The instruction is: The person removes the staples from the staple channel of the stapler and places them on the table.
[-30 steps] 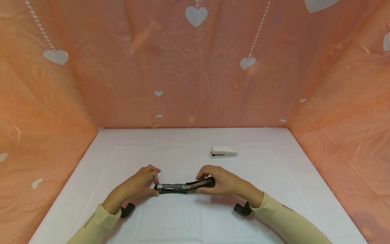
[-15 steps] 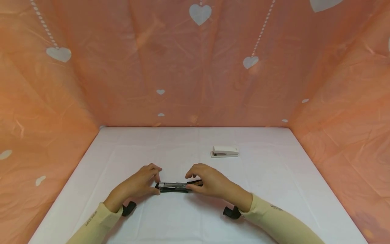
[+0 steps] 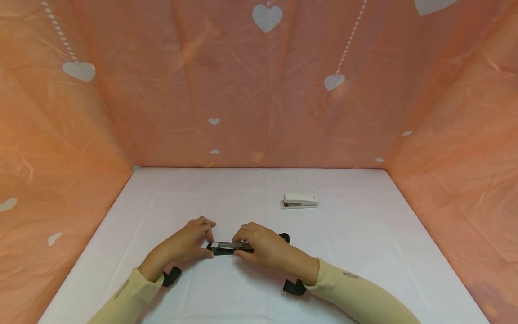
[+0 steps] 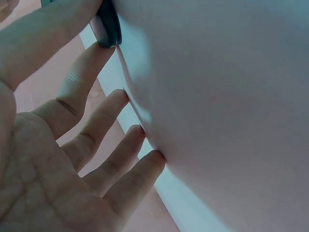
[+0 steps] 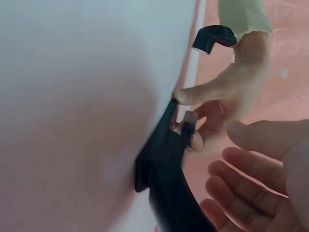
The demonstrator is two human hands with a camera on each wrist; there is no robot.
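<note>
A black stapler (image 3: 221, 252) lies unfolded on the white cloth, its metal staple channel (image 3: 226, 245) facing up. My left hand (image 3: 184, 245) pinches its left end between thumb and index finger; in the left wrist view the other fingers reach down to the cloth beside the dark end (image 4: 108, 29). My right hand (image 3: 263, 243) is over the middle of the stapler, thumb on the near side and fingers on the far side. The right wrist view shows its fingers loosely bent beside the black body (image 5: 166, 159). The tip of the swung-back top arm (image 3: 285, 237) shows behind my right wrist.
A white stapler (image 3: 299, 201) stands farther back, right of centre. White cloth (image 3: 182, 193) covers the table, and orange sheets with pale hearts (image 3: 267, 18) hang around its back and sides. Black wrist devices (image 3: 294, 287) stick out below both cuffs.
My right hand has moved left from the stapler's top arm to over its middle, leaving the arm folded back. My left hand keeps its pinch on the left end.
</note>
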